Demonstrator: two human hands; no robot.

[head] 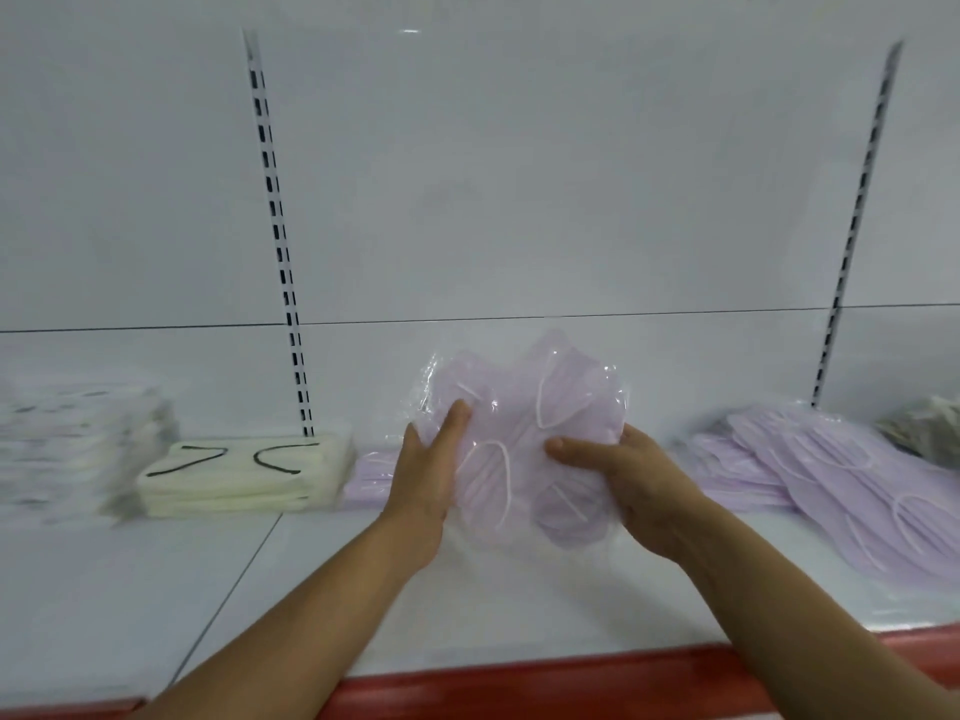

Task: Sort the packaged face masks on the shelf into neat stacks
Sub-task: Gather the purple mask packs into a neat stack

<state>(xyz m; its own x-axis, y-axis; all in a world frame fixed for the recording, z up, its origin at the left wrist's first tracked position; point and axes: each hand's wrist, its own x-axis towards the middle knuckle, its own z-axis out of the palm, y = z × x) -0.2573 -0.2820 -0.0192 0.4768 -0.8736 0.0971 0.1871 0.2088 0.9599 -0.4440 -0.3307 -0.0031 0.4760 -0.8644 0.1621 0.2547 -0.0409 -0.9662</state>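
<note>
The left hand (428, 467) and right hand (631, 485) grip a fan of purple mask packs (519, 428) over the shelf (363, 589), long sides pointing up. The masks (576, 402) sit in clear bags (434, 379).

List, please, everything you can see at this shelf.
held mask packs: several, lilac in clear plastic, raised over the shelf's middle
flat lilac stack: one, on the shelf, left of the held packs
loose lilac pile: one, spread out at the right
cream stack: one, black ear loops, left of centre
white stack: one, blurred, far left
dark packs: count unclear, far right edge
shelf: one, white with red front lip
slotted uprights: two, on the white back panel
left hand: grips the held packs' left side
right hand: grips their right side, thumb in front
</note>
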